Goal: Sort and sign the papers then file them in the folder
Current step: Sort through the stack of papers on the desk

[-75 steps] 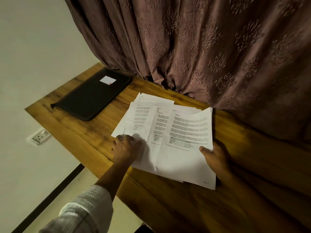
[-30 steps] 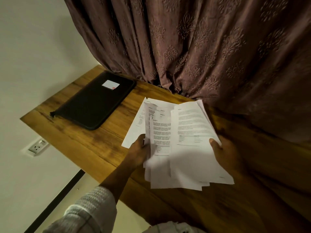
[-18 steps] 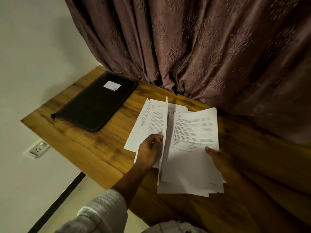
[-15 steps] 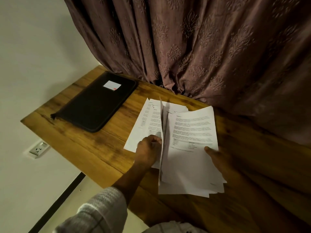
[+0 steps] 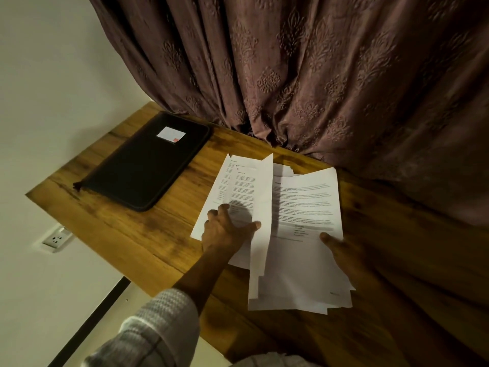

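Observation:
Several white printed papers lie spread on the wooden table [image 5: 127, 234]. My right hand [image 5: 341, 250] grips the right stack of papers [image 5: 304, 260] at its right edge, thumb on top. One sheet [image 5: 264, 197] stands tilted up along that stack's left side. My left hand [image 5: 227, 231] rests fingers spread on the left papers [image 5: 235, 181], which lie flat, its thumb touching the raised sheet. The black zipped folder [image 5: 143, 165] with a white label lies shut at the far left of the table, apart from both hands.
A brown patterned curtain [image 5: 304, 75] hangs behind the table and touches its far edge. The white wall [image 5: 53, 75] is to the left, with a power socket [image 5: 57, 238] below the table's left edge. A dark skirting line runs along the floor.
The papers were gathered from a flat spread and lifted, then lowered again. My left hand moved onto the left sheets and pressed them down, while a sheet stands up between the two piles.

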